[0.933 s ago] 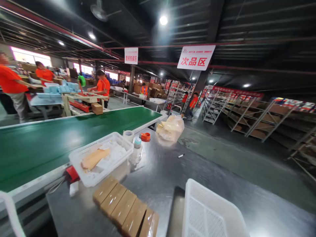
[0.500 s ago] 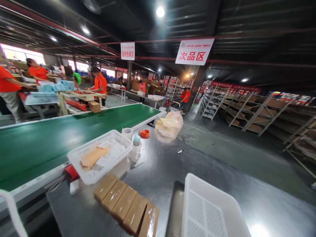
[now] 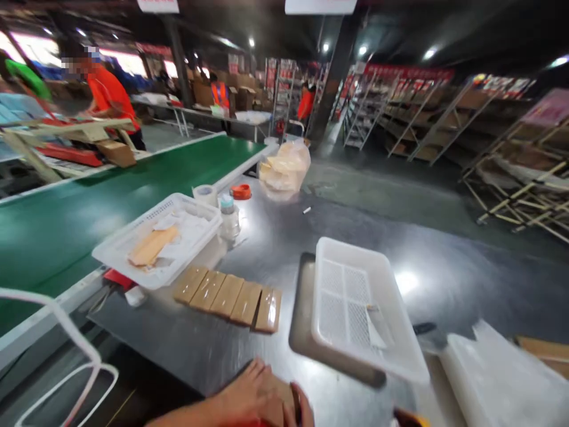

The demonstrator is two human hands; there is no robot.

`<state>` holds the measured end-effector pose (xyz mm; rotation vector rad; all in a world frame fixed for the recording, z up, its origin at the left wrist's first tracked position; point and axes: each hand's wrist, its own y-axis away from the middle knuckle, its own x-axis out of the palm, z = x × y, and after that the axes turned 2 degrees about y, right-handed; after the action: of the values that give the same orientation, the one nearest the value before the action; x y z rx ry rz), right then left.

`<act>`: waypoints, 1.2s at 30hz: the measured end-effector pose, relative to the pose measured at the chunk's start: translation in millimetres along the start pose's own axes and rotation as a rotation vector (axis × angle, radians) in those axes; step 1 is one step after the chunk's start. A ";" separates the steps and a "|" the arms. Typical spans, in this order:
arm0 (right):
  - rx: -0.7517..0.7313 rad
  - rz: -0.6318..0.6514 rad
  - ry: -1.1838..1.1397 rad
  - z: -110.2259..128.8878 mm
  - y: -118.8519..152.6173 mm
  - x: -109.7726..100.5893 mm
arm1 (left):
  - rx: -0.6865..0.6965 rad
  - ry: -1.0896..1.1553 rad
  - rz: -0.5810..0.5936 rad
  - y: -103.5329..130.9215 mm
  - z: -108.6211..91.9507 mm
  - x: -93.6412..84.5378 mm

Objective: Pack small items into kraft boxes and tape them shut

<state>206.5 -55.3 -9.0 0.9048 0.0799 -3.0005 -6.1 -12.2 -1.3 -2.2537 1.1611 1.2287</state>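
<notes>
One big grey worktop (image 3: 275, 249) is seen beside a green belt (image 3: 111, 190). Two white baskets (image 3: 360, 308) are set on it, then five brown packets (image 3: 229, 295) in a row. One hand (image 3: 258, 400) is laid flat, fingers together, on a brown packet (image 3: 287, 398) at the near edge. This packet could be pushed off that edge by a slip.

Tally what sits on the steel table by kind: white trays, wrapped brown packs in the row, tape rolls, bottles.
White trays: 2
Brown packs: 5
Tape rolls: 2
Bottles: 1
Total: 10
</notes>
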 end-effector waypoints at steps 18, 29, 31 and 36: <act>-0.572 0.111 0.697 9.9 22.5 -20.4 | 0.129 -0.069 0.054 26.8 2.8 -26.2; -0.601 0.186 0.707 20.0 10.5 -31.3 | 0.185 -0.058 -0.121 35.3 7.4 -12.4; -0.602 0.205 0.667 20.7 6.7 -34.6 | 0.180 -0.047 -0.107 35.6 7.7 -14.2; -0.625 0.296 0.637 18.6 2.6 -39.5 | 0.172 -0.062 -0.057 34.9 7.2 -20.6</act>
<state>229.2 -59.2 28.2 1.5326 0.7492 -2.0940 -43.5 -18.9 14.6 -2.0935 1.1262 1.1228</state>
